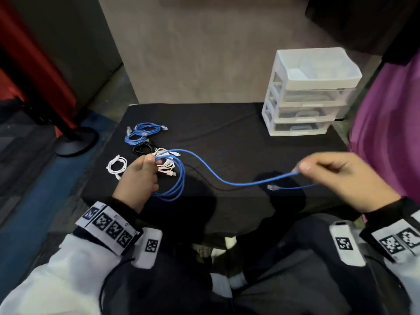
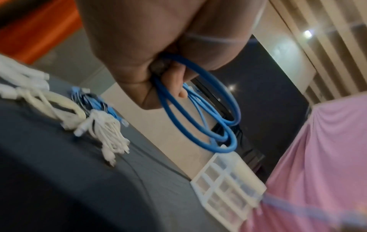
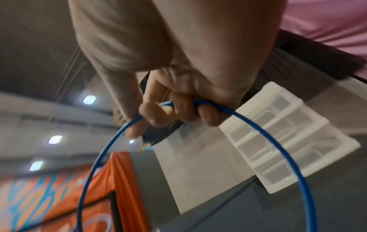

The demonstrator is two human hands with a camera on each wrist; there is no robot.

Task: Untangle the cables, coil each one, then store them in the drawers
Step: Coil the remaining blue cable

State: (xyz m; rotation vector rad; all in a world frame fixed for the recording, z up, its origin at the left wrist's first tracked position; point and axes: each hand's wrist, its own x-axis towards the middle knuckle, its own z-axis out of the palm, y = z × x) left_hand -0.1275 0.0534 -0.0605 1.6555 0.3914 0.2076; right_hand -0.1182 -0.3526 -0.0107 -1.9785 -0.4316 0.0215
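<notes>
A blue network cable (image 1: pixel 205 169) stretches between both hands above the black table (image 1: pixel 227 133). My left hand (image 1: pixel 142 176) grips several coiled loops of it (image 2: pixel 208 122), which hang below the fist. My right hand (image 1: pixel 322 169) pinches the free stretch of the blue cable (image 3: pixel 258 128) near its end; a clear plug (image 1: pixel 271 187) dangles below the hand. On the table to the left lie a coiled blue cable (image 1: pixel 138 133), a black cable (image 1: pixel 143 148), a white coil (image 1: pixel 117 165) and a pinkish-white cable (image 1: pixel 167 165). The white drawer unit (image 1: pixel 306 94) stands at the back right, drawers pushed in.
A purple cloth (image 1: pixel 386 121) hangs at the right edge of the table. A black stand base (image 1: pixel 72 142) and a red panel are on the floor to the left. The table's middle is bare black cloth.
</notes>
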